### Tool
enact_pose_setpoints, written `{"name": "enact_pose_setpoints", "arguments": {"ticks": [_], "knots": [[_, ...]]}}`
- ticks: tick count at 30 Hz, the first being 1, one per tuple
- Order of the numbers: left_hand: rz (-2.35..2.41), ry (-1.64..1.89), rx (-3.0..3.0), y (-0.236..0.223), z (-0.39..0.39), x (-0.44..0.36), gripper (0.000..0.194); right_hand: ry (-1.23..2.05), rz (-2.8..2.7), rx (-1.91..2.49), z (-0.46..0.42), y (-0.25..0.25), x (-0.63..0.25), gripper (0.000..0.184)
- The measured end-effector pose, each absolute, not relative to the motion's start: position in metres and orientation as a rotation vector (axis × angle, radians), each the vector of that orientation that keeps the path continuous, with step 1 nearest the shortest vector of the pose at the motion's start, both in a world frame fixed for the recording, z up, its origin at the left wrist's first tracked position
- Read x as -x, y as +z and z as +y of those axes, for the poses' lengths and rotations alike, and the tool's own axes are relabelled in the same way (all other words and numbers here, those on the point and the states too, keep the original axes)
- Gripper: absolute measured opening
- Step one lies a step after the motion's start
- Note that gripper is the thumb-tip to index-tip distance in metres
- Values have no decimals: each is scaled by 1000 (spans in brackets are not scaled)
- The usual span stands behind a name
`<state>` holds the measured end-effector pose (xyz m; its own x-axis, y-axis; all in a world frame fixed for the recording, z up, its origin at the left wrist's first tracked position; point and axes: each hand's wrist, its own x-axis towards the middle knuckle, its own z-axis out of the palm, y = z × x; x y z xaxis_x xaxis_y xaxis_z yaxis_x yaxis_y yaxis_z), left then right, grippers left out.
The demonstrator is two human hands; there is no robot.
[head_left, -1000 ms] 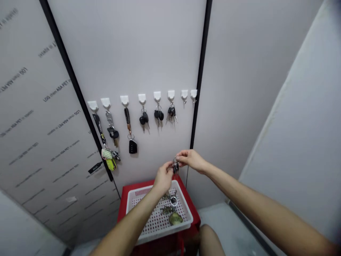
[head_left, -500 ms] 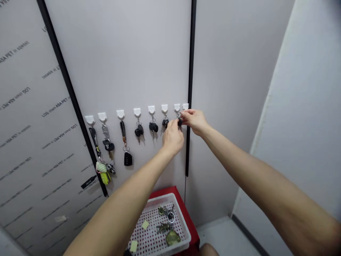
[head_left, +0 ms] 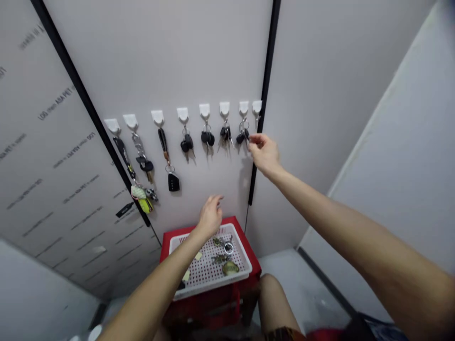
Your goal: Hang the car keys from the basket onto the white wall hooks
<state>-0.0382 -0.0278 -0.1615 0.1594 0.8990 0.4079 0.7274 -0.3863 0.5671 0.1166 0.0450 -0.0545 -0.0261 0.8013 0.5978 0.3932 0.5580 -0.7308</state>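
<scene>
A bunch of black-headed keys (head_left: 242, 136) hangs by a ring from the second hook from the right. Right beside it is my right hand (head_left: 266, 152), fingers bent and slightly apart; whether the fingertips touch a key is hard to tell. My left hand (head_left: 211, 216) is lower, in front of the wall above the basket's back edge, fingers loosely stretched with nothing in them. Below it, a white perforated basket (head_left: 245, 253) holds a metal ring (head_left: 228, 248) with bronze-coloured charms and a round greenish tag (head_left: 231, 268).
More key bunches (head_left: 225, 134) hang along the row, with a black car key fob (head_left: 173, 182) and a yellow-green keychain (head_left: 145, 204) farther left. The rightmost hook (head_left: 257, 107) sits by a black strip (head_left: 269, 61). The basket stands on a red-covered stool (head_left: 253, 265).
My left hand has left the keys and dropped toward the basket. My right hand stays near the keys, which now hang in plain view. The camera has tilted downward.
</scene>
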Motion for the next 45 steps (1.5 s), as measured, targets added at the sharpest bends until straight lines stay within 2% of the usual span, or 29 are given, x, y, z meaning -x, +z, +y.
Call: {"name": "enact_pose_setpoints", "arguments": {"ticks": [4, 6, 8, 12, 15, 18, 22, 27, 32, 37, 45], "knots": [[1712, 730, -2116, -230, -46, 65, 33, 542, -2113, 1057, 0, -143, -97, 13], [1719, 668, -2127, -246, -52, 70, 36, 595, -2326, 1033, -19, -183, -86, 11], [1712, 644, -2162, -251, -55, 71, 38, 436, -2613, 1103, -30, -212, -79, 12], [1663, 584, -2245, -246, -56, 66, 40, -26, -2944, 1259, -33, -234, -72, 19], [1602, 544, -2316, -248, -56, 62, 41, -42, -2936, 1316, -32, -236, -69, 25], [1576, 515, -2341, -254, -58, 59, 40, -2, -2911, 1376, -33, -236, -66, 21], [1610, 540, -2310, -259, -60, 62, 28, 111, -2791, 1350, -30, -229, -69, 14], [1528, 711, -1955, -248, -54, 61, 16, 624, -2534, 1285, -22, -199, -78, 8], [1330, 1023, -1677, -218, -45, 49, 6, 1033, -2206, 1193, -20, -164, -90, 10], [1193, 1188, -1565, -175, -33, 33, 6, 939, -2019, 1151, -12, -125, -110, 12], [1067, 1352, -1781, -85, -7, -5, 28, 591, -1652, 1021, 10, -38, -140, 10]]}}
